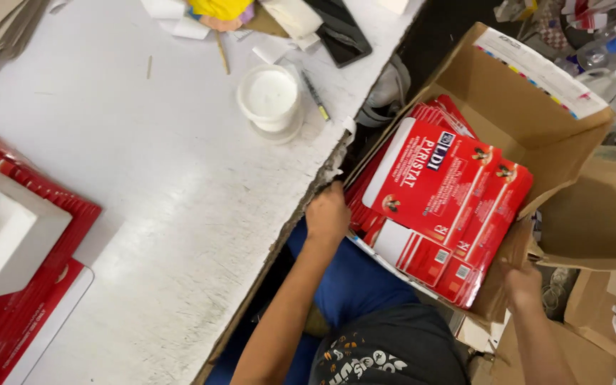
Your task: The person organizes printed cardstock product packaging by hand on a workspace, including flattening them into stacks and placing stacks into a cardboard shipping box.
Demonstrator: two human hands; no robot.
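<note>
A brown cardboard box (pixel 507 93) sits tilted beside the white table, holding a stack of flat red and white cartons (pixel 440 196). My left hand (pixel 327 214) grips the box's near left side, by the table's edge. At the lower right corner, my right hand (pixel 523 281) holds the box from beneath, its fingers partly hidden by the cardboard. The box rests over my lap.
On the white table (pixel 165 178) stand a white tub (pixel 270 96), a pen (pixel 315 95), a black phone (pixel 340 30) and paper scraps. Red flat cartons (pixel 23 314) and a white foam block (pixel 8 235) lie at its left. More cardboard (pixel 600 214) stands at the right.
</note>
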